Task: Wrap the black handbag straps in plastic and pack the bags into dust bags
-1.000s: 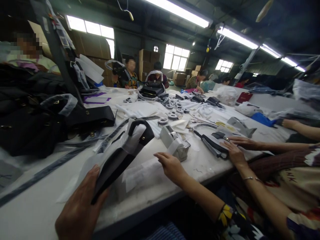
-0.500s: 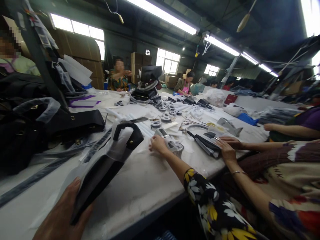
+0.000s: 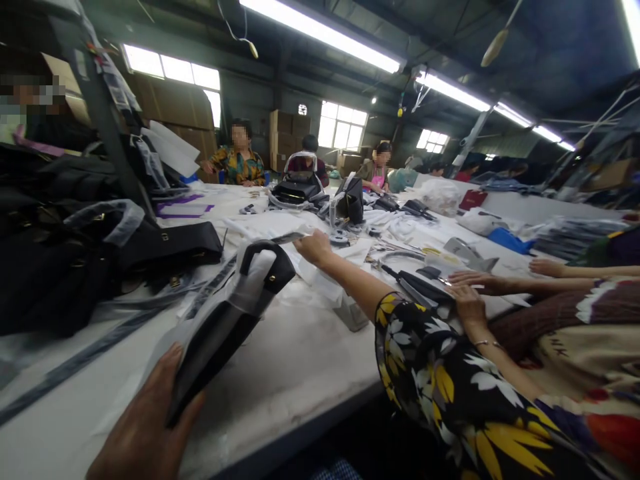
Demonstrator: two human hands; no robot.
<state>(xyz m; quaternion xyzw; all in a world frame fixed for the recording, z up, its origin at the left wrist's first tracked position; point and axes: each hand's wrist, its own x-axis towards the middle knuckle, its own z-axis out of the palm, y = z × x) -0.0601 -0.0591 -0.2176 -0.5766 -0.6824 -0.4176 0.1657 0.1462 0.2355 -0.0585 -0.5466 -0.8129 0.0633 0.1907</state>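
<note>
My left hand (image 3: 145, 413) grips the lower end of a black handbag (image 3: 215, 353), thumb on one side and fingers on the other. The bag is tilted, and white wrapping covers its handle (image 3: 257, 270) and side. My right hand (image 3: 314, 249), in a black floral sleeve, reaches across the table just beyond the bag's top. Its fingers are together at the right end of a dark flat strip (image 3: 289, 237); the fingertips are partly hidden. Below my right forearm lies a grey piece in clear wrapping (image 3: 353, 315).
Black bags (image 3: 175, 243) are piled at left by a dark post (image 3: 107, 113). Rolls of tape (image 3: 340, 239) and white sheets lie mid-table. At right, a co-worker's hands (image 3: 470, 303) rest on a black item (image 3: 420, 287). Several people sit around the far side.
My right hand has left the grey piece and moved farther across the table to the dark strip. My left hand still holds the handbag. A black bag now stands farther back at mid-table.
</note>
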